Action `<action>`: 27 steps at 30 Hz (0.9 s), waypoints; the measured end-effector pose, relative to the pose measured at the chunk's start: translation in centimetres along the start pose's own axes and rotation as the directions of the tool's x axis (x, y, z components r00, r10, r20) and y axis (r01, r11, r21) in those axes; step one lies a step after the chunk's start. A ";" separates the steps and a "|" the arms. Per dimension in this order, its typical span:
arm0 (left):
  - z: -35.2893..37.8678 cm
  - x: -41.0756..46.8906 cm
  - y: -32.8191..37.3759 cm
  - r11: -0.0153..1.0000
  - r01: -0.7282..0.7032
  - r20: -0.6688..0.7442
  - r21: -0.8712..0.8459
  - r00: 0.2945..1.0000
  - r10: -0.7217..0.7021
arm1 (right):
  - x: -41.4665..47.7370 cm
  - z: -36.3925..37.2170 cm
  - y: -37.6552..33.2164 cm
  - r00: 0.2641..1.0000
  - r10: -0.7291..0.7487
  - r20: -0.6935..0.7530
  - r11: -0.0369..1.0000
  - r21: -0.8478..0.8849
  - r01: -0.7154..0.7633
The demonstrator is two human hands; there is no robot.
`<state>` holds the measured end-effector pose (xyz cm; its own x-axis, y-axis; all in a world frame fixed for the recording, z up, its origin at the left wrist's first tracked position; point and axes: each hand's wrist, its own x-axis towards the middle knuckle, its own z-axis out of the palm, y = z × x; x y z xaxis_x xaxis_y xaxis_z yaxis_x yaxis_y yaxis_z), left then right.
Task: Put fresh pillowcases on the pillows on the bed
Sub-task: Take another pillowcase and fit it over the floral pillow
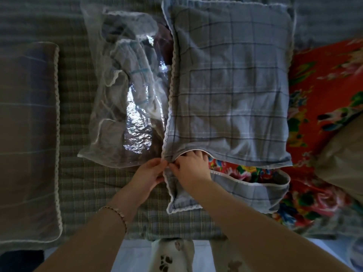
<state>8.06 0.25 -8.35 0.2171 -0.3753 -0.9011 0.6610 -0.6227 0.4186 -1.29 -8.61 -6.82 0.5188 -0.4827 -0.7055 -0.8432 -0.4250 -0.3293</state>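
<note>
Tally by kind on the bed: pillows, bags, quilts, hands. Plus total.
Pillows: 2 (blue plaid pillow, brown pillow)
Plastic bag: 1
Red floral quilt: 1
Hands: 2 (left hand, right hand, both on the blue plaid pillow)
Total: 6; beige shape at right unclear, uncounted

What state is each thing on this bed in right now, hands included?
blue checked pillowcase: lies on the bed, near end open, lower flap hanging toward the person.
left hand: pinches the pillowcase's near left corner.
right hand: fingers tucked into the opening, gripping the upper hem.
plastic bag: lies beside the pillowcase, holds folded fabric.
left pillow: cased, lying flat.
red floral fabric: spread at the right.
</note>
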 end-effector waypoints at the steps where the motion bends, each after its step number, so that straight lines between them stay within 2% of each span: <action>1: 0.3 0.0 0.0 1.000 -0.003 0.003 0.010 1.000 0.002 | -0.3 -0.2 0.3 1.000 -0.008 0.008 1.000 -0.004 0.008; 2: 0.4 0.0 -0.1 1.000 -0.008 -0.001 0.019 1.000 0.008 | -0.5 -0.3 0.4 1.000 0.011 0.024 0.997 0.074 -0.013; 3: 0.6 0.1 -0.2 0.999 -0.017 -0.004 0.029 1.000 0.017 | -0.6 -0.6 0.6 0.998 0.046 0.049 0.972 0.228 -0.056; 5: 0.7 -0.1 -0.2 0.998 -0.037 0.001 0.044 0.999 0.037 | -0.5 -1.1 0.9 0.990 0.077 0.115 0.844 0.521 -0.126; 6: 0.8 -0.1 -0.2 0.997 -0.044 0.002 0.056 0.999 0.044 | -0.4 -1.4 1.2 0.988 0.084 0.127 0.798 0.586 -0.143; 11: 1.3 -0.1 -0.1 0.990 -0.064 -0.155 0.122 0.984 0.083 | -0.7 -1.7 1.7 0.982 0.184 0.048 0.714 0.680 -0.167; 13: 1.8 0.1 -0.1 0.983 -0.066 -0.206 0.172 0.973 0.102 | -1.4 -2.0 1.7 0.974 0.217 0.071 0.577 0.795 -0.186; 15: 1.9 0.5 -0.3 0.971 -0.054 -0.315 0.234 0.940 0.128 | -2.4 -2.7 1.5 0.985 0.157 0.077 0.475 0.868 -0.143; 17: 1.6 0.8 -0.5 0.945 -0.005 -0.453 0.327 0.877 0.161 | -3.4 -3.7 2.4 0.989 0.149 0.011 0.539 0.837 -0.091; 18: 1.9 0.8 -0.5 0.919 0.029 -0.504 0.393 0.843 0.189 | -4.0 -4.2 3.7 0.980 0.192 -0.055 0.576 0.814 -0.067; 19: 2.3 0.7 -0.4 0.877 0.060 -0.532 0.477 0.814 0.233 | -4.8 -4.8 5.4 0.952 0.271 -0.140 0.592 0.805 -0.050; 20: 3.2 0.5 -0.2 0.815 0.090 -0.537 0.573 0.792 0.290 | -5.6 -5.3 7.5 0.895 0.377 -0.239 0.599 0.800 -0.039; 22: 6.0 -0.2 0.2 0.648 0.112 -0.503 0.753 0.733 0.458 | -7.2 -6.0 12.8 0.690 0.584 -0.427 0.655 0.751 -0.089; 23: 7.5 -0.7 0.2 0.556 0.080 -0.448 0.827 0.690 0.568 | -7.8 -5.8 15.5 0.593 0.660 -0.462 0.660 0.734 -0.163; 24: 9.4 -1.3 0.1 0.448 0.006 -0.345 0.894 0.648 0.679 | -8.2 -5.5 18.0 0.542 0.728 -0.420 0.616 0.748 -0.247; 25: 11.4 -1.9 -0.1 0.333 -0.098 -0.203 0.938 0.624 0.755 | -8.3 -5.1 19.9 0.549 0.780 -0.299 0.531 0.781 -0.329; 26: 13.6 -2.5 -0.3 0.235 -0.225 -0.043 0.946 0.630 0.776 | -8.2 -4.5 21.4 0.585 0.797 -0.153 0.452 0.793 -0.408; 27: 15.6 -2.8 -0.7 0.175 -0.356 0.116 0.918 0.663 0.739 | -7.9 -3.8 22.1 0.637 0.770 -0.035 0.426 0.772 -0.472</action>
<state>-4.17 -8.99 -4.33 0.5496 -0.7889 -0.2750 -0.6206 -0.6059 0.4978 -23.48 -17.13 -6.17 -0.3134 -0.6614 -0.6814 -0.7131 0.6378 -0.2911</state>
